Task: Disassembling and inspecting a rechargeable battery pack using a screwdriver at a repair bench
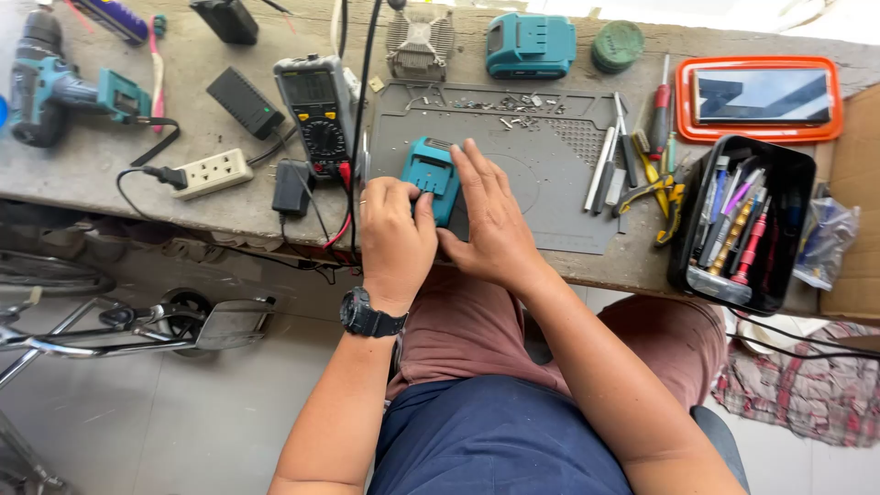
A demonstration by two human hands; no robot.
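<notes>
Both hands on a teal battery pack at the grey mat on the worktop.
A multimeter lies left; left hand curls its grip round the pack's near end; right hand lies flat, fingers spread, against its right side; a black tool tray stands right.

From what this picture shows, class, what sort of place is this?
Probably a small repair workbench for power tools. Signs: a multimeter, a grey work mat strewn with screws, and a black bin of screwdrivers.
</notes>
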